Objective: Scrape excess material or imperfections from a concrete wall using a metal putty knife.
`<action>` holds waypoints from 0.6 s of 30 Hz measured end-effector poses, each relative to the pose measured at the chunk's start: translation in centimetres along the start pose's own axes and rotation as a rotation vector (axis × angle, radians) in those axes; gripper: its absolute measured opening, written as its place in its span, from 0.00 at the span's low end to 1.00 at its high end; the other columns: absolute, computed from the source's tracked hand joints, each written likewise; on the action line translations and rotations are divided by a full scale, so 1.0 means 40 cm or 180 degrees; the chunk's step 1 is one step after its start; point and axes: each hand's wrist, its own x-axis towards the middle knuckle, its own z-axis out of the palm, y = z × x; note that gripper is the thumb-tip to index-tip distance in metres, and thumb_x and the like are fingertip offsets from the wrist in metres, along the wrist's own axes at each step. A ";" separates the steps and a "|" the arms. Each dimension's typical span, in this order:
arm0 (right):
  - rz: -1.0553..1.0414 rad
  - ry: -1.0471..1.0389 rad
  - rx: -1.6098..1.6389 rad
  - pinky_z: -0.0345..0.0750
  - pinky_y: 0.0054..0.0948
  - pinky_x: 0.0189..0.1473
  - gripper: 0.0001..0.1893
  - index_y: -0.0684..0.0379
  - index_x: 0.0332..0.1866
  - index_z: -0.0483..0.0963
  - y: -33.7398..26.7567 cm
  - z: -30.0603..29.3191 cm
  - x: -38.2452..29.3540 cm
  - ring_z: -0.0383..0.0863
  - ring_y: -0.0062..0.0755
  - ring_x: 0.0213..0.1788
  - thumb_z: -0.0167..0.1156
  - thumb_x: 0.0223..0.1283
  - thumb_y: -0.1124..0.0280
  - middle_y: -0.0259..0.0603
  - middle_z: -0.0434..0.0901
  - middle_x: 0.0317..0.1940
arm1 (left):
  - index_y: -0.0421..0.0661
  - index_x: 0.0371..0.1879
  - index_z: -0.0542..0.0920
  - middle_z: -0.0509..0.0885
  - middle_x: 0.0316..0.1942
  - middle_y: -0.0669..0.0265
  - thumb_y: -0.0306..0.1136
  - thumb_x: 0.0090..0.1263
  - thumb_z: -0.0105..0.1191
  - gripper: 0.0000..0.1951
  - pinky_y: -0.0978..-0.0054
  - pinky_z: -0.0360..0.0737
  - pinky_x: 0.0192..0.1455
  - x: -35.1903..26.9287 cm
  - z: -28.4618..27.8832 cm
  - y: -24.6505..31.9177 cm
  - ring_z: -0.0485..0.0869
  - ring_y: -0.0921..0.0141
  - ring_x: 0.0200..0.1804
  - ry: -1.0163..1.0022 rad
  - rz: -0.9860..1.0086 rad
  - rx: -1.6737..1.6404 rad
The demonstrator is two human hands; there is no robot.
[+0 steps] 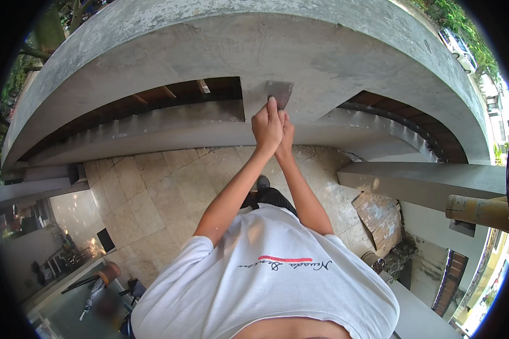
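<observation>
Both hands are closed together around the handle of a wide putty knife. My left hand lies on top, its thumb or a finger stretched up along the base of the blade. Partly hidden behind it, my right hand wraps the same grip. The handle itself is covered by my fingers. The blade rests against or just over the grey plastered face of a curved parapet wall, between two slot openings. One is the left slot, the other the right slot.
Pale tiles cover the floor below me. A stained cardboard sheet lies to the right, beneath a concrete beam. A bamboo pole juts in at the right edge. A clay-coloured pot and a folded umbrella are at lower left.
</observation>
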 end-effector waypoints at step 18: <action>-0.0014 -0.0137 -0.0203 0.71 0.29 0.32 0.28 0.72 0.19 0.70 -0.006 0.006 -0.084 0.65 0.22 0.22 0.42 0.65 0.55 0.46 0.71 0.12 | 0.38 0.16 0.73 0.73 0.12 0.70 0.48 0.71 0.36 0.27 0.81 0.67 0.19 -0.070 -0.054 0.008 0.71 0.80 0.17 0.0067 0.0034 -0.0519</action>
